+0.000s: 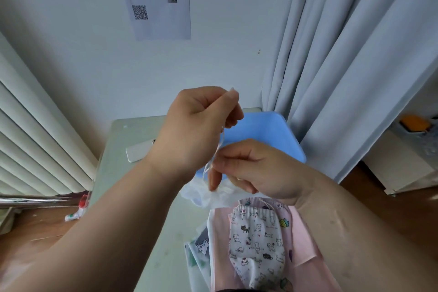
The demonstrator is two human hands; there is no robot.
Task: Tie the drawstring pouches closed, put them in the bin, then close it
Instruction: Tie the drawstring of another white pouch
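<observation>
The left hand (pixel 196 125) is raised above the pale green table (pixel 132 130), its thumb and forefinger pinched on the upper end of a thin white drawstring cord (pixel 220 142), the other fingers curled in. The right hand (pixel 248 168) sits lower and nearer, fingertips pinching the same cord close to the gathered mouth of a sheer white drawstring pouch (pixel 206 194), which hangs just under that hand, over the table and in front of the blue plastic bin (pixel 265 135). The step in hand looks like forming or snugging the knot. To do it well, the right fingers should hold the neck of the pouch bunched tight while the left hand draws the cord straight away from it, so the knot seats against the fabric rather than partway up the string. The cord is fine and pale, so the pull should be slow and the loop kept open until the end is through. A cat-print white fabric pouch (pixel 256 239), its neck already gathered, lies on a pink patterned pouch (pixel 305 244) at the near edge of the table, neither yet in the bin; whether the bin's top is open cannot be told from here.
</observation>
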